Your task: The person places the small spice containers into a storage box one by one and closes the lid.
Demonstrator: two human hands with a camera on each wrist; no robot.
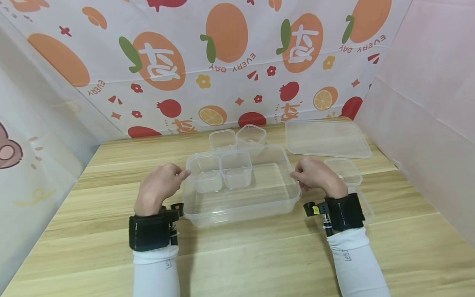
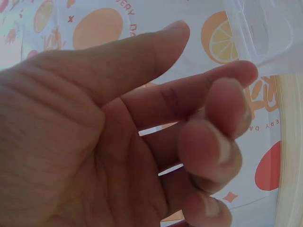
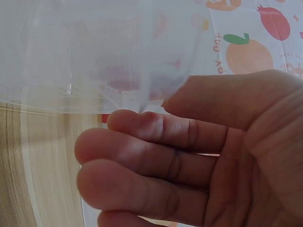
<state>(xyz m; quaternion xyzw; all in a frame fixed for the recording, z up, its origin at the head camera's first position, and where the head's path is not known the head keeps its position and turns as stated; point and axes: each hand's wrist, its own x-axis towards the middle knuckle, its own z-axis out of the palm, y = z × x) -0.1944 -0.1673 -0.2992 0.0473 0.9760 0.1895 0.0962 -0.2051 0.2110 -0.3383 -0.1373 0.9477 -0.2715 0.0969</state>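
A large clear plastic box (image 1: 241, 211) rests on the wooden table in the head view. Two small clear plastic containers (image 1: 208, 181) stand side by side in its left part. At the box's left rim is my left hand (image 1: 159, 185); in the left wrist view its thumb (image 2: 173, 42) and index finger lie apart, with the fingers loosely bent and nothing between them. My right hand (image 1: 315, 176) pinches the right rim between thumb and index finger, as the right wrist view shows at the box wall (image 3: 94, 56).
Two more small clear containers (image 1: 223, 138) stand behind the box. A large flat clear lid (image 1: 328, 138) lies at the back right. Small clear lids (image 1: 349, 171) lie beside and partly behind my right hand. Fruit-printed cloth (image 1: 230, 95) hangs along the table's far edge.
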